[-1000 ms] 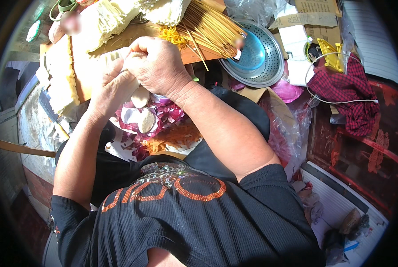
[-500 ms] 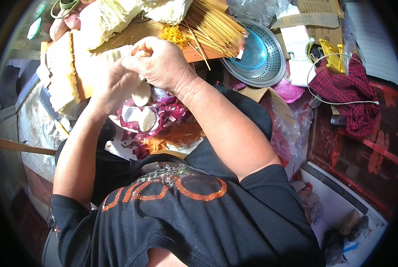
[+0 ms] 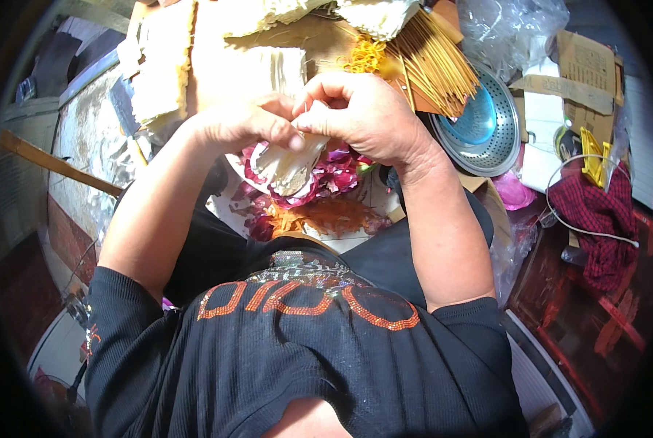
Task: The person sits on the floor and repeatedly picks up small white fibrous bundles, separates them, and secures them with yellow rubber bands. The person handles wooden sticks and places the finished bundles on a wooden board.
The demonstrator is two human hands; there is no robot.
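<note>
R hand [image 3: 366,117] fingers pinched; L hand [image 3: 246,125] grip unclear; pale piece [image 3: 286,166] just below fingertips.

Bright sunlight falls between a scuffed pale surface [image 3: 89,135] at left and a worn dark-red surface [image 3: 571,306] at right

Pale, uneven piece [image 3: 288,169], slanting

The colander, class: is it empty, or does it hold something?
Not empty: the colander holds a blue bowl, seen inside its perforated wall.
</note>
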